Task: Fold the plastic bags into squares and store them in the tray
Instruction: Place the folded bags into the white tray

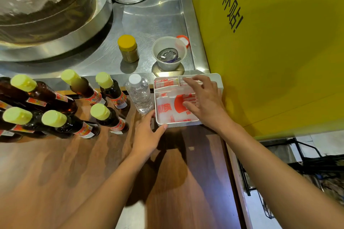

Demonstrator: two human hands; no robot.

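Note:
A white compartment tray (218, 78) sits at the far right of the wooden counter, against a yellow panel. Folded white plastic bags with red print (166, 109) lie in its sections, with more at the back left (165, 82). My left hand (148, 135) rests at the tray's near left corner, thumb touching the front rim and fingers along its left side. My right hand (204, 101) hovers over the tray with fingers spread, fingertips near the back right section, holding nothing that I can see.
A clear water bottle (139, 95) stands just left of the tray. Several dark sauce bottles with yellow-green caps (81, 87) crowd the left. Behind, on the steel surface, are a yellow-lidded jar (128, 49), a plastic cup (168, 53) and a large pot (46, 5).

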